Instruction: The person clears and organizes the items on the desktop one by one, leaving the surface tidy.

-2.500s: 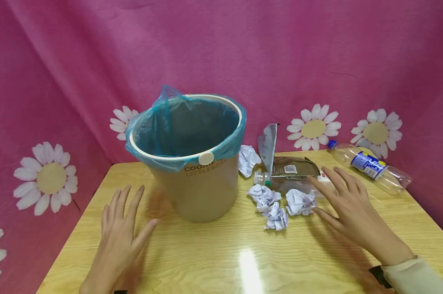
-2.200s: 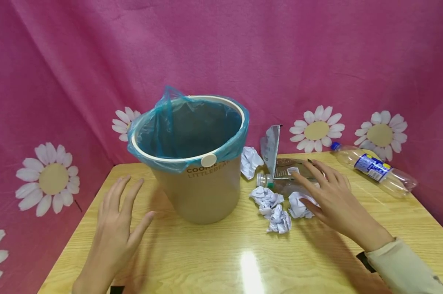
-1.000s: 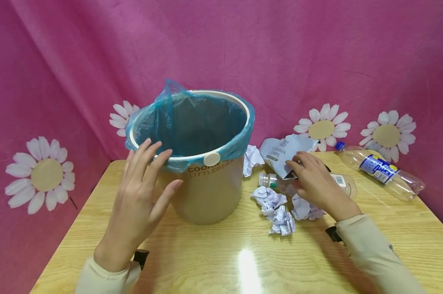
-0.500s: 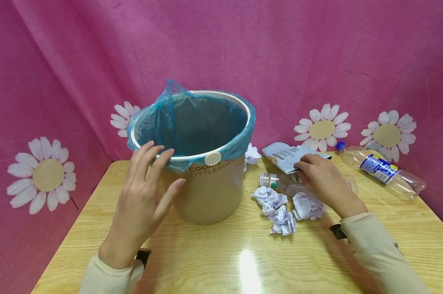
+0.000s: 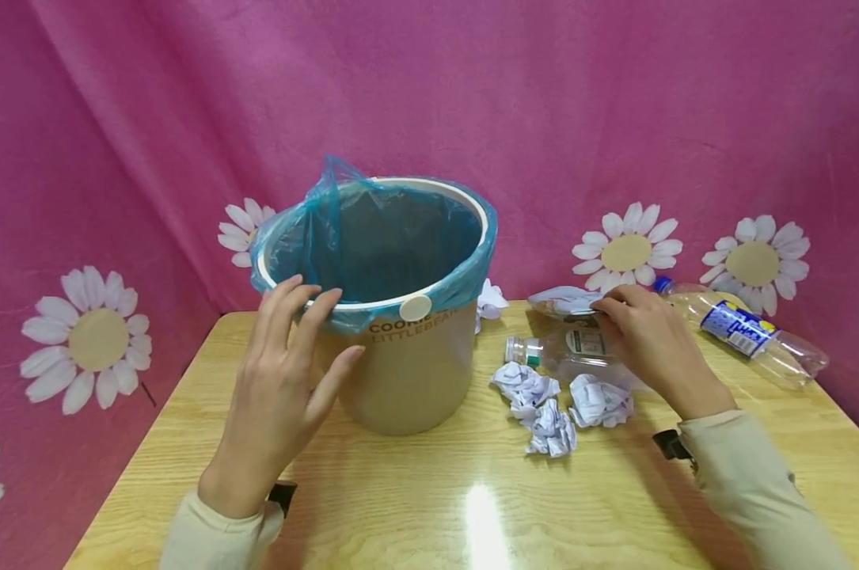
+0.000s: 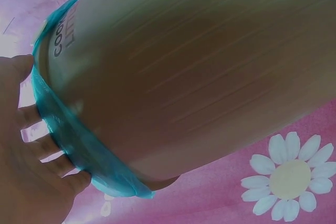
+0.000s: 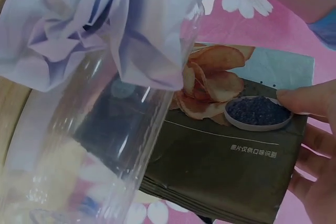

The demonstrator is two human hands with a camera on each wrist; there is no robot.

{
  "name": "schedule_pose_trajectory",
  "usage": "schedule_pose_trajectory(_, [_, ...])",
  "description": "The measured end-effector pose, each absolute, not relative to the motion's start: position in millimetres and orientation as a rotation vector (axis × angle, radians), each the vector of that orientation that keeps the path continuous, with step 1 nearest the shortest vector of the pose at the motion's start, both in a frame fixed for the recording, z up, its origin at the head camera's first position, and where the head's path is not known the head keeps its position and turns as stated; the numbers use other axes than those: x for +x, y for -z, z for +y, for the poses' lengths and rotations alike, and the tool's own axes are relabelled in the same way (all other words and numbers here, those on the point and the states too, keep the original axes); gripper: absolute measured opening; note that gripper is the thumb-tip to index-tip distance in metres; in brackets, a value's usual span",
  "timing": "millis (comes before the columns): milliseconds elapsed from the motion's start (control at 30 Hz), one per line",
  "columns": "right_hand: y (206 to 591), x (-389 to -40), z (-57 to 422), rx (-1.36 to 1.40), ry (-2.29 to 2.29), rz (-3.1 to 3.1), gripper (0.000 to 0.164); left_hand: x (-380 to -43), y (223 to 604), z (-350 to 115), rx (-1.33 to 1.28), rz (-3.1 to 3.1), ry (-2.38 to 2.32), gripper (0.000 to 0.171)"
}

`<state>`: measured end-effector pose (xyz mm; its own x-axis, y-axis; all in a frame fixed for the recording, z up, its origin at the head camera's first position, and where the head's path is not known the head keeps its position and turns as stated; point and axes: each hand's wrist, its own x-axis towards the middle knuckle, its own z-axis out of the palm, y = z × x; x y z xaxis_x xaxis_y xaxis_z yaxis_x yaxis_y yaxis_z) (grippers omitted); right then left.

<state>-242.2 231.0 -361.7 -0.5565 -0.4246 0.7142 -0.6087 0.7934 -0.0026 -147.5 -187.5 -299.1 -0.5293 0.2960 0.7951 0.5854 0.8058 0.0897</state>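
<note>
A brown chip bag [image 7: 236, 171] with a light blue upper part is pinched at its edge between the thumb and fingers of my right hand [image 5: 650, 340]. In the head view the bag is seen nearly edge-on, above and behind a clear plastic bottle [image 5: 568, 360] lying on the table. My left hand [image 5: 272, 388] has its fingers spread, fingertips touching the near left rim of a beige trash bin [image 5: 408, 388]. A blue plastic liner [image 6: 79, 140] is folded over that rim, and the thumb stands apart from the bin wall.
Crumpled paper balls [image 5: 600, 401] lie in front of the clear bottle, and another paper ball [image 5: 489, 304] is behind the bin. A blue-capped bottle [image 5: 743, 328] lies at the far right of the wooden table [image 5: 400, 499]. A pink flowered curtain [image 5: 543, 119] hangs behind.
My right hand has reached the chip bag, taken hold of it, and turned it from upright to nearly edge-on, shifting slightly right. The left hand has moved up to the bin's rim.
</note>
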Motion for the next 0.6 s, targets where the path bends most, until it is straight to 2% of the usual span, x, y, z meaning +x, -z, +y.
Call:
schedule_pose_trajectory(267, [355.9, -239.0, 239.0, 0.724, -0.349, -2.191, 0.024, -146.8, 299.2, -187.4, -0.628, -2.213, 0.422, 0.06])
schedule_pose_trajectory(367, [351.1, -237.8, 241.0, 0.709, -0.371, -2.142, 0.024, -147.2, 299.2, -186.7, -0.621, -2.203, 0.436, 0.055])
schedule_pose_trajectory(600, [339.3, -234.8, 241.1, 0.684, -0.442, -2.032, 0.025, -146.7, 299.5, -186.6, -0.613, -2.181, 0.445, 0.054])
